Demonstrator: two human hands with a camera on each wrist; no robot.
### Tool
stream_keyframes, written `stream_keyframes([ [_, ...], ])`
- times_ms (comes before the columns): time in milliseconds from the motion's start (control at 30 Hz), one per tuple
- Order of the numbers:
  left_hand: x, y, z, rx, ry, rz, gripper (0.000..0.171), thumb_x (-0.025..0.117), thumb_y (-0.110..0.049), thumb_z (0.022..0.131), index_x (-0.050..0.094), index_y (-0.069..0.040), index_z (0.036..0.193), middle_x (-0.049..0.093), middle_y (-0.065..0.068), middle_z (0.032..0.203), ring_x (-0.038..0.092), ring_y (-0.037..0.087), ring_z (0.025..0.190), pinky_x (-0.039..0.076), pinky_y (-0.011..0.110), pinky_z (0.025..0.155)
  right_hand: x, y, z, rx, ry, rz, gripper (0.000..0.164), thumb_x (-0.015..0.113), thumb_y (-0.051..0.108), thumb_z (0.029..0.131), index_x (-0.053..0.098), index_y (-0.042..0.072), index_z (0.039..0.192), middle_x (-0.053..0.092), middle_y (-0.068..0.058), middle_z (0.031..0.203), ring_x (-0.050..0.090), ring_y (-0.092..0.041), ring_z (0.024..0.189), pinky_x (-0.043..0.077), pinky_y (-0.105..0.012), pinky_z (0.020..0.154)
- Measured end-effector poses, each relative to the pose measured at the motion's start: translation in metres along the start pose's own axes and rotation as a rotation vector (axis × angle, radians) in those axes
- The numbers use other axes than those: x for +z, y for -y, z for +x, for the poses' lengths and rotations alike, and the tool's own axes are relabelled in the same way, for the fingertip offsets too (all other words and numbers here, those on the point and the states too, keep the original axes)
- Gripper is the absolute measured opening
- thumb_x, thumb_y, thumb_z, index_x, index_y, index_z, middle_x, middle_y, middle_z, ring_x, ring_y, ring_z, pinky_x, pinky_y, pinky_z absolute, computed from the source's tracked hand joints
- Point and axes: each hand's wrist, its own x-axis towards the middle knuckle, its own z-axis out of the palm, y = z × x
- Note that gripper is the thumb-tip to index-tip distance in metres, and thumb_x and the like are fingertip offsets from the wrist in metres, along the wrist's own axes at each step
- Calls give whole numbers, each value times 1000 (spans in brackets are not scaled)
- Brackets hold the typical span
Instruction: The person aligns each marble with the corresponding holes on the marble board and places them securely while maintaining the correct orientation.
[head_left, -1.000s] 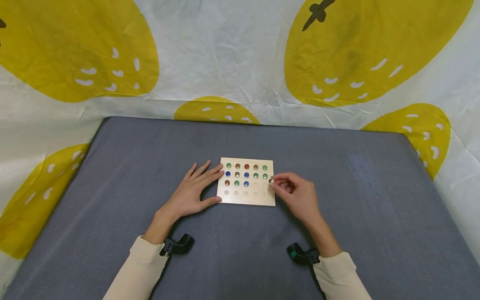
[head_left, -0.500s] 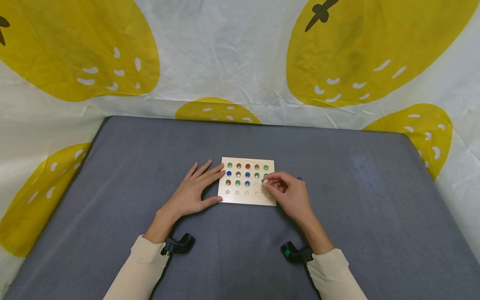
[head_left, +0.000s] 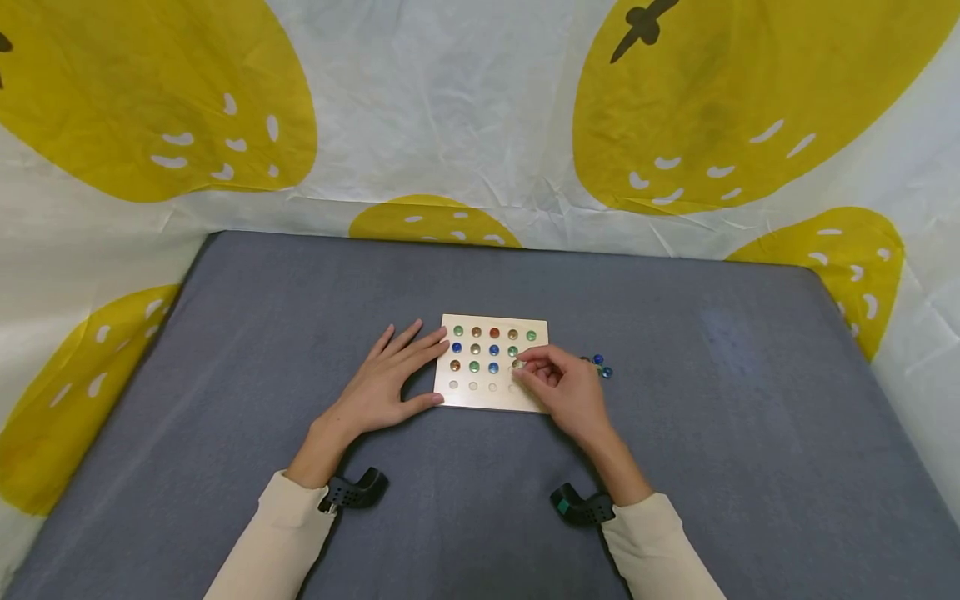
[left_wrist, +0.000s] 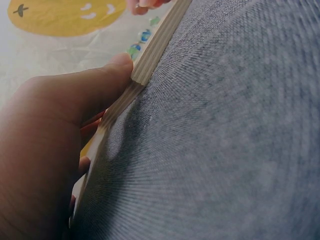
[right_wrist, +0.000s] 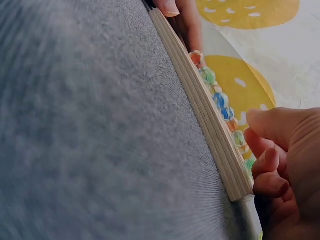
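A pale wooden board point(head_left: 480, 398) with rows of round hollows lies on the table. Glass marbles in green, amber, red and blue fill the two far rows and the left part of the third, among them a blue marble point(head_left: 493, 367). My left hand point(head_left: 381, 390) lies spread at the board's left side, straight fingertips and thumb on its edge. Over the third row, my right hand point(head_left: 566, 392) pinches a greenish marble point(head_left: 517, 364) between thumb and forefinger, just right of that blue one. From the right wrist, the hand point(right_wrist: 290, 160) hides this marble.
Several loose marbles point(head_left: 598, 360) sit on the grey cloth-covered table point(head_left: 712, 433) just beyond my right hand. A white curtain point(head_left: 450, 100) with large yellow fruit prints hangs behind the table. Each wrist carries a black camera mount point(head_left: 581, 506).
My right hand has moved left, carrying the pinched marble from the board's right edge to over the third row. More loose marbles now show behind it. The left hand stays in place.
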Motion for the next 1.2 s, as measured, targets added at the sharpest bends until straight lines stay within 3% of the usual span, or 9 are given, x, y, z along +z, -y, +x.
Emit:
stream_keyframes([
  [1200,4,2,0,6,-5,4,70,59,-52,90,39,-17,148,30,-3,154,18,28,143,4,52,115,7,-11,0,-162,-32,-83,15,79,10,80,73,10,93,58,6,71,46,-8,54,38,-19,49],
])
